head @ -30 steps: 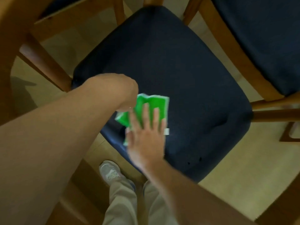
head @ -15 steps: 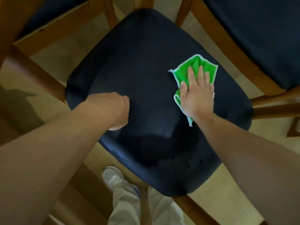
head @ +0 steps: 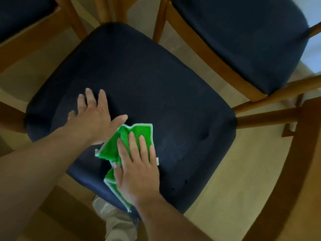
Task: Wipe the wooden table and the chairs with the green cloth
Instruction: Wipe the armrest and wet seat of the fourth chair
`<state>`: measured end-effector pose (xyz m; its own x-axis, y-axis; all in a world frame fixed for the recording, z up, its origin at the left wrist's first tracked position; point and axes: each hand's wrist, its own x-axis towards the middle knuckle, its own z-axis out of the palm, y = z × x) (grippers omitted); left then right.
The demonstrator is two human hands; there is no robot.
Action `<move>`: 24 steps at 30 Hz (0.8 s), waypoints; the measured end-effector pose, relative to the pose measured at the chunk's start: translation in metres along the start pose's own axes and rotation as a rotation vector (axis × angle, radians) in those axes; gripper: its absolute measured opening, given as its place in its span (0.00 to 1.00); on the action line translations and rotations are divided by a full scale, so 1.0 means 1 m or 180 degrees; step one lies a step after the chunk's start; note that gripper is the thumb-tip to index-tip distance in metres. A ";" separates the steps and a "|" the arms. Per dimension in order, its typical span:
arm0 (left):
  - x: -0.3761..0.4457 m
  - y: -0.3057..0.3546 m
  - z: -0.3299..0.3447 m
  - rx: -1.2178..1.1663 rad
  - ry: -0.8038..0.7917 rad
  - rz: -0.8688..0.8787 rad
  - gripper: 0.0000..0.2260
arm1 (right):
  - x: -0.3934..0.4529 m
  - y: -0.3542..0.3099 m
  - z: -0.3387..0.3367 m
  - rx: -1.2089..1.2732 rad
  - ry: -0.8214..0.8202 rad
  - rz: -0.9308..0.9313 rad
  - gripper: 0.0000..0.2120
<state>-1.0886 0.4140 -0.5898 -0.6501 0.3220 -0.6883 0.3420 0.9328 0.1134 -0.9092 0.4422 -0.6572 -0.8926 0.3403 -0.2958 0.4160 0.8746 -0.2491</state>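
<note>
A wooden chair with a dark blue padded seat (head: 156,80) fills the middle of the head view. The green cloth (head: 135,134) with a white hem lies crumpled on the seat's near part. My right hand (head: 137,169) lies flat on the cloth with straight fingers and presses it onto the cushion. My left hand (head: 93,117) rests flat on the seat just left of the cloth, fingers spread, its thumb at the cloth's upper edge.
A second blue-seated chair (head: 246,37) stands at the upper right and a third (head: 20,16) at the upper left. A curved wooden piece (head: 284,171) arcs along the right. My trouser leg and shoe (head: 111,216) are below the seat on the pale floor (head: 225,185).
My right hand slid the cloth from the seat's right side back toward its near middle. My left hand went from a curled fist to flat, spread fingers on the seat.
</note>
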 end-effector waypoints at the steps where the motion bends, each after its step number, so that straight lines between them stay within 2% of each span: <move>1: 0.006 0.009 -0.001 -0.0301 0.0022 -0.0125 0.46 | 0.009 0.011 -0.003 0.0018 0.0073 0.0105 0.28; 3: 0.015 0.024 -0.002 -0.0917 -0.0042 -0.0423 0.51 | 0.031 0.030 -0.016 0.0160 0.0249 0.0610 0.29; 5: 0.020 0.034 0.001 -0.1158 -0.0208 -0.0596 0.56 | 0.054 0.050 -0.033 0.0303 0.0253 0.1097 0.30; 7: 0.021 0.038 0.004 -0.1111 -0.0368 -0.0645 0.60 | 0.072 0.076 -0.049 0.0338 0.0171 0.1457 0.30; 12: 0.017 0.044 0.002 -0.0776 -0.0644 -0.0723 0.66 | 0.104 0.144 -0.078 0.0395 0.0614 0.2406 0.29; 16: 0.021 0.047 -0.006 -0.0737 -0.0892 -0.0862 0.68 | 0.134 0.157 -0.091 0.0630 0.0741 0.3080 0.27; 19: 0.024 0.049 -0.006 -0.0758 -0.0996 -0.0881 0.67 | 0.155 0.140 -0.091 0.0465 0.0865 0.2883 0.25; 21: 0.026 0.049 -0.007 -0.0778 -0.1049 -0.0874 0.67 | 0.172 0.120 -0.091 0.0343 0.0859 0.2371 0.26; 24: 0.029 0.052 -0.011 -0.0792 -0.1130 -0.0954 0.68 | 0.192 0.075 -0.088 0.0085 0.0541 0.1306 0.27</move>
<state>-1.0971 0.4732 -0.5961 -0.4098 0.0010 -0.9122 -0.0231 0.9997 0.0114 -1.0647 0.6039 -0.6513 -0.6677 0.7113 -0.2197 0.7441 0.6468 -0.1670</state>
